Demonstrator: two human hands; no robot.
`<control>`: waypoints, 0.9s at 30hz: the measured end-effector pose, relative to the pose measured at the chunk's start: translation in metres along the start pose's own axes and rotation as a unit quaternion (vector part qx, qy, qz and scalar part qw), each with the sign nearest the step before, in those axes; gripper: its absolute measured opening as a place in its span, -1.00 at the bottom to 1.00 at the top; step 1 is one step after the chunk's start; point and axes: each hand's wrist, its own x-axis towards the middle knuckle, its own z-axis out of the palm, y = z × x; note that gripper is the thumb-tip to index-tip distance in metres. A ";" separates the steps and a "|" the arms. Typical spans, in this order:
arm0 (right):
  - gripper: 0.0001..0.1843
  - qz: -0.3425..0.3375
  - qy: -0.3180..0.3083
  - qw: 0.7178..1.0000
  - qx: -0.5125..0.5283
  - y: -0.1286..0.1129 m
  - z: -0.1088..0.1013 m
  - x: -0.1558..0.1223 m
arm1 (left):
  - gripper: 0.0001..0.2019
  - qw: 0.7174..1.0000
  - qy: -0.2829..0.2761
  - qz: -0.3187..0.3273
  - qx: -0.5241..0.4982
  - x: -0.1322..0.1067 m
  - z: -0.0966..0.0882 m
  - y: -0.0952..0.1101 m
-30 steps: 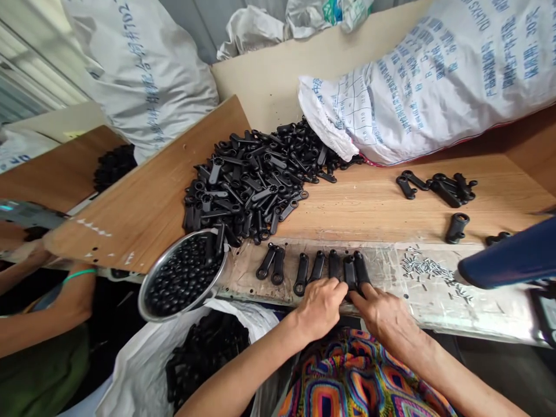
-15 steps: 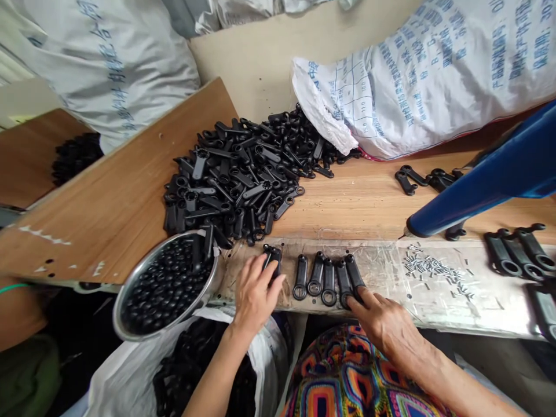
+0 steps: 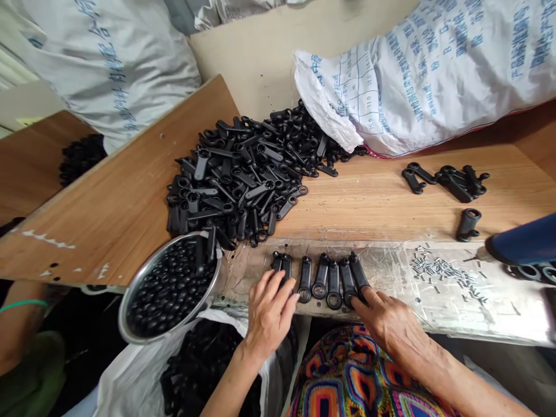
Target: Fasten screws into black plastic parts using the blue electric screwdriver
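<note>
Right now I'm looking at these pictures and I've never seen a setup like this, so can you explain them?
There is no robot here: a camera worn on a person's head looks forward and down at their bare hands. The left hand is over a pair of black parts; the right hand touches the right end of a row of five. I can't tell how firmly either grips. On the bench lie a heap of black parts and small silvery pieces, near a blue tool. Left of the hands is a metal bowl of black balls.
</note>
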 end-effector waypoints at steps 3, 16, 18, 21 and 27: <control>-0.74 0.001 0.015 1.000 0.002 0.000 -0.001 -0.002 | -0.72 0.996 -0.037 0.064 -0.048 0.005 -0.003 0.021; -0.80 -0.011 0.055 0.998 0.038 -0.008 -0.003 0.007 | -0.78 0.983 -0.095 0.111 -0.107 0.012 0.010 0.039; -0.79 -0.018 0.040 0.998 0.035 -0.009 -0.004 0.009 | -0.76 0.983 -0.098 0.111 -0.109 0.012 0.009 0.038; -0.79 -0.020 0.015 0.999 0.040 -0.010 -0.005 0.011 | -0.75 0.982 -0.099 0.117 -0.110 0.012 0.007 0.038; -0.63 -0.022 0.034 0.997 0.058 -0.006 -0.009 0.001 | -0.75 0.984 -0.108 0.124 -0.074 0.018 0.006 0.034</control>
